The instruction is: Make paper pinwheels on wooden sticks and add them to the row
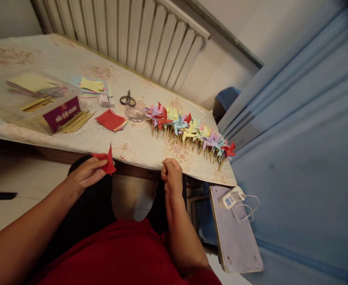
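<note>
Red cloth of the person's top (117,257) lies nearest, above dark trousers (81,213), with both bare forearms reaching forward over the lap. Left thumb and fingers are clamped on a piece of red paper (109,161); it juts from the left hand (89,170) on the side facing the other hand, creased, with one sharp point rising. The right hand (173,174), well apart from that paper, has thumb and fingers drawn together at the table's edge; whether something tiny sits between them I cannot tell.

Just beyond the left grip lies a stack of paper squares (111,120), red on top. Past it are small white boxes (105,101) beside pastel sheets (92,84), black-handled scissors (128,99) and a clear dish (135,114) of small shiny pieces. Left of these, a translucent box (37,123) with a purple panel has thin yellowish sticks (75,122) lying against its front. Beyond the right hand and off to its right, a slanting row of pinwheels (188,130) stands upright on slim sticks, their folded blades red, lilac, blue and yellow.

Pale floral cloth (144,144) covers the table. Behind it stands a ribbed radiator (132,35); right of the right arm are a blue curtain (295,166) and a lilac board (236,233) bearing a white adapter (232,198).
</note>
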Demonstrator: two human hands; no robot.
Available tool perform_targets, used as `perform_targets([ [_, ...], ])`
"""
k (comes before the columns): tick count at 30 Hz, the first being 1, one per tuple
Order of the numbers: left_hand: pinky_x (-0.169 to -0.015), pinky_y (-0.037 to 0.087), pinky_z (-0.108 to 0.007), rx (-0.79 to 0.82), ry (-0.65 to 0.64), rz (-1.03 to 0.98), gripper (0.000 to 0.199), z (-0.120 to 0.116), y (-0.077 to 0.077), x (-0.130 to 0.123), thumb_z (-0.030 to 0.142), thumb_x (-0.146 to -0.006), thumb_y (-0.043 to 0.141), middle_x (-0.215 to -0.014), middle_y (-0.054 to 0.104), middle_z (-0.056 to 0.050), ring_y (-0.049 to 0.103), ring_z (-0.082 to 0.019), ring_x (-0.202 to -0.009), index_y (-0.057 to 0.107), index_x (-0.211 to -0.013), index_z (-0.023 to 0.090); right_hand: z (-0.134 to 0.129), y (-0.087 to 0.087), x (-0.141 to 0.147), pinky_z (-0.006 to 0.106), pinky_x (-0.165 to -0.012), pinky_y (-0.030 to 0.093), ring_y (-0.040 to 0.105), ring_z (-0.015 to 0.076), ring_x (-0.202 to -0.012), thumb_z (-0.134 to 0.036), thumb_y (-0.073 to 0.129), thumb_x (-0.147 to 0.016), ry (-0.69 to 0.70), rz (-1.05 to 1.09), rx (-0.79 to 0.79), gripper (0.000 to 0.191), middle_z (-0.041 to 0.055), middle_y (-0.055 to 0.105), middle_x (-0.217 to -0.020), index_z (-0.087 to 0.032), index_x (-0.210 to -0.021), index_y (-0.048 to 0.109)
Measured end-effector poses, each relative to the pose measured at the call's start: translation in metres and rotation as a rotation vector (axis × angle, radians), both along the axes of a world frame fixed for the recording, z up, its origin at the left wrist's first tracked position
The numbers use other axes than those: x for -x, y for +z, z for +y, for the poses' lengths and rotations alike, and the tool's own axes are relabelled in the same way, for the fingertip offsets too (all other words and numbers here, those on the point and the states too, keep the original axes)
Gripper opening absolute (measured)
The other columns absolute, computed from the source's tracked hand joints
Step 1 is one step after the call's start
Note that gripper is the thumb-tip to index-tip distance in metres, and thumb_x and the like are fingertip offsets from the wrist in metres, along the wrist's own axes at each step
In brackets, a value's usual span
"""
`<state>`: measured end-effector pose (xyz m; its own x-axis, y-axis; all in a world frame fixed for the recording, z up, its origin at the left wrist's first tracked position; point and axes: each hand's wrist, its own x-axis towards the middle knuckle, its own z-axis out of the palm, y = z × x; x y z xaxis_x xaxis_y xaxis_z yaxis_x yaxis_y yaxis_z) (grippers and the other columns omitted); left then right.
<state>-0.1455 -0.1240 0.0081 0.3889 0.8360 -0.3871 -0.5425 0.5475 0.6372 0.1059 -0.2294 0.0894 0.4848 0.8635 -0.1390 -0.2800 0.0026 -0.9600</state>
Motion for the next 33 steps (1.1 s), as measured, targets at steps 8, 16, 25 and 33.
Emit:
perform_targets([
  [8, -0.065, 0.061, -0.028, 0.0, -0.018, -0.022, 0.015, 0.0014, -0.0036, 0.0016, -0.004, -0.065, 0.077, -0.072, 0.074, -0.012, 0.071, -0.019, -0.063, 0.072, -0.076, 0.005, -0.0006, 0.0025, 0.0005, 0.018, -0.035, 0.009, 0.021, 0.0022, -0.032, -0.041, 0.065, -0.071, 0.021, 0.009, -0.005, 0.023, -0.0129, 0.041, -0.043, -0.02, -0.075, 0.055],
  [16, -0.062, 0.062, -0.026, -0.003, 0.022, -0.005, 0.017, -0.0021, 0.0018, -0.0023, -0.005, -0.062, 0.076, -0.069, 0.074, -0.009, 0.071, -0.017, -0.06, 0.072, -0.073, 0.007, -0.0019, 0.0023, 0.0017, 0.018, -0.035, 0.01, 0.021, 0.0023, -0.032, -0.039, 0.063, -0.073, 0.029, 0.014, -0.005, 0.021, -0.0135, 0.04, -0.043, -0.02, -0.076, 0.055],
  [25, -0.062, 0.062, -0.026, 0.021, 0.038, 0.008, 0.016, -0.0027, 0.0056, -0.0033, -0.007, -0.062, 0.072, -0.069, 0.074, -0.01, 0.071, -0.018, -0.06, 0.072, -0.073, 0.006, -0.0022, 0.0038, 0.0019, 0.018, -0.035, 0.009, 0.021, 0.0024, -0.032, -0.04, 0.062, -0.073, 0.029, 0.017, 0.0, 0.021, -0.0139, 0.039, -0.042, -0.021, -0.075, 0.053],
  [33, -0.064, 0.061, -0.026, 0.024, 0.04, 0.013, 0.014, -0.0026, 0.005, -0.0027, -0.008, -0.065, 0.069, -0.069, 0.073, -0.01, 0.07, -0.017, -0.061, 0.071, -0.072, 0.005, -0.003, 0.0047, 0.0029, 0.018, -0.035, 0.009, 0.02, 0.0019, -0.031, -0.039, 0.062, -0.073, 0.03, 0.037, -0.003, 0.021, -0.0142, 0.039, -0.043, -0.021, -0.077, 0.054],
])
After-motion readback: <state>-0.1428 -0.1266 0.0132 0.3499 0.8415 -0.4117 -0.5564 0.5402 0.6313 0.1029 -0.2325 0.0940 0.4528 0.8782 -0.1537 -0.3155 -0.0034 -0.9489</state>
